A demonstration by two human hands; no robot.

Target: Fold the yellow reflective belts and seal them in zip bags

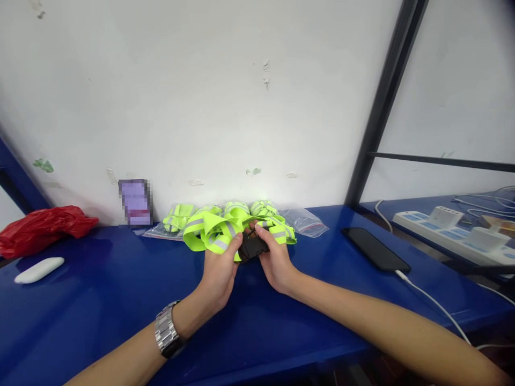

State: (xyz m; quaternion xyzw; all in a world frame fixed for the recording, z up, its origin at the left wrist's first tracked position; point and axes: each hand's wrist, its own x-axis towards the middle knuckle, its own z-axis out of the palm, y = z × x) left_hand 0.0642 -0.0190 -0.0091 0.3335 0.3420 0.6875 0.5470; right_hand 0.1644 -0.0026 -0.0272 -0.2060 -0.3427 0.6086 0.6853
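Both of my hands meet at the middle of the blue table over a bundle of neon yellow reflective straps (pixel 209 228) with silvery grey stripes. A black plastic buckle (pixel 253 248) sits between my thumbs. My left hand (pixel 219 271) is closed on the left side of the buckle and strap, thumb on top. On the other side, my right hand (pixel 277 262) grips the buckle's right end with its thumb over it. Loops of strap spread out past both hands, and most fingertips are hidden beneath. Behind them, by the wall, lie several rolled neon bundles (pixel 179 217).
Clear plastic zip bags (pixel 308 222) lie near the wall. To the left are a red plastic bag (pixel 44 228), a white oblong object (pixel 39 270) and an upright phone (pixel 137 202). A charging phone (pixel 376 249) and a power strip (pixel 454 233) are at right, near a dark metal post (pixel 382 107).
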